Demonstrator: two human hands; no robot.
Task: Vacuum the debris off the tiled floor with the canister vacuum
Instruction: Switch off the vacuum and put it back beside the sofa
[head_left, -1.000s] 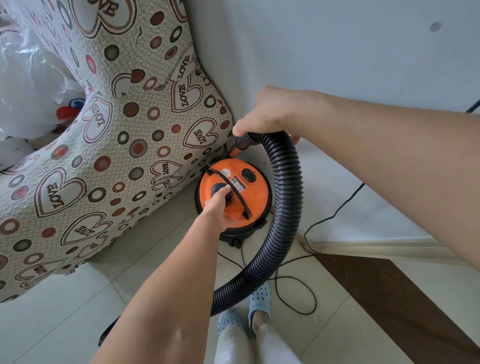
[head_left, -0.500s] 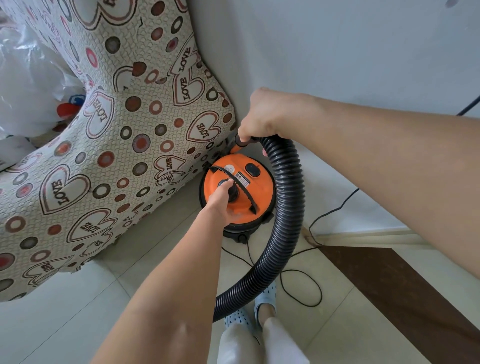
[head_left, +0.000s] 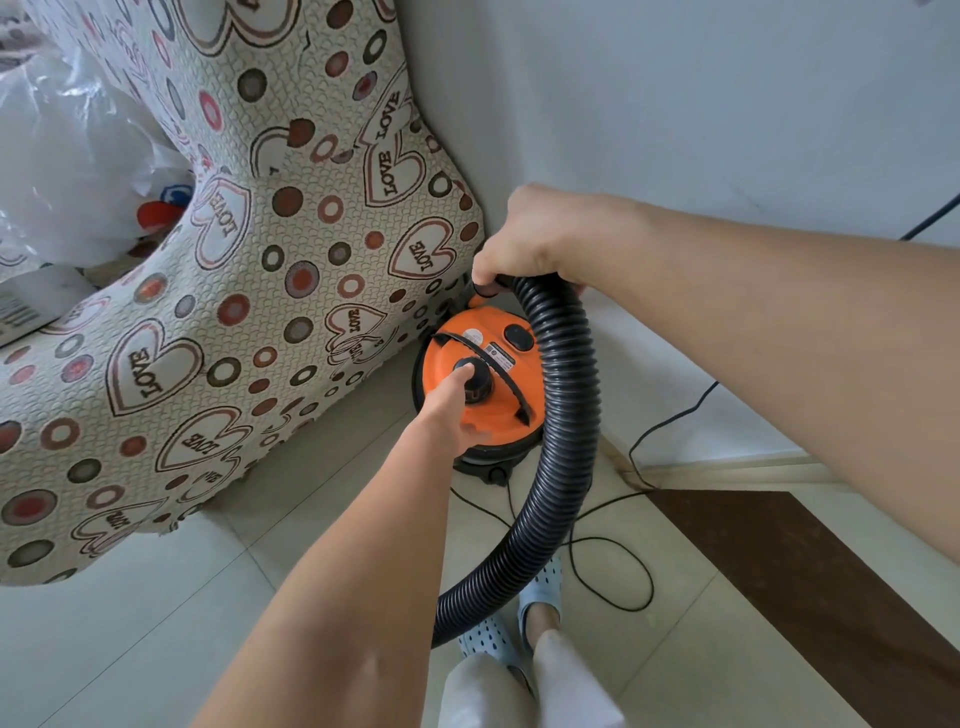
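- Setting up, by the look of it: the left hand (head_left: 451, 410) reaches down to the black knob (head_left: 475, 383) atop the orange canister vacuum (head_left: 480, 382), mid-frame; fingers hidden, grip unclear.
- Right hand (head_left: 540, 239) curls round the black hose (head_left: 566, 415) just above the canister.
- Next call: free the canister from its corner.
- Obstacles: patterned sofa (head_left: 208, 312) at left, power cord (head_left: 613, 571) looped beside the feet, lower centre.

"LOVE" printed inside hearts across the patterned sofa cover (head_left: 249, 291), vacuum label (head_left: 500, 358) unreadable
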